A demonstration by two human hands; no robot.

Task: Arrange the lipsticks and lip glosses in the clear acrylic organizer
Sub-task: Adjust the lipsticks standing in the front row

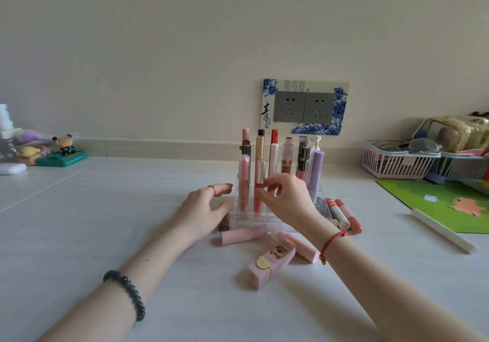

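My right hand is pinching a coral gloss tube with a rose-gold cap between thumb and fingertips — the tube stands upright in a front slot of the clear acrylic organizer, which sits directly under and behind that hand. My left hand is open, fingers spread, resting against the organizer's left wall; not gripping anything. Gold ring on that hand, dark bead bracelet on the left wrist, red string bracelet on the right.

Already upright in the organizer, beyond my fingers: a pale pink tube just left of the one I'm holding, then a taller pink one, a gold one with a black cap, a red-and-white one, a clear brownish gloss, a dark gold-banded one and a lilac tube at the far right.

Still loose on the table: a pink tube lying flat between my wrists, a square pink lipstick with a gold charm nearer to me, another pink tube partly under my right wrist, and a cluster of coral and white tubes just right of my right wrist. A small brownish item sits under my left palm — can't tell what it is.
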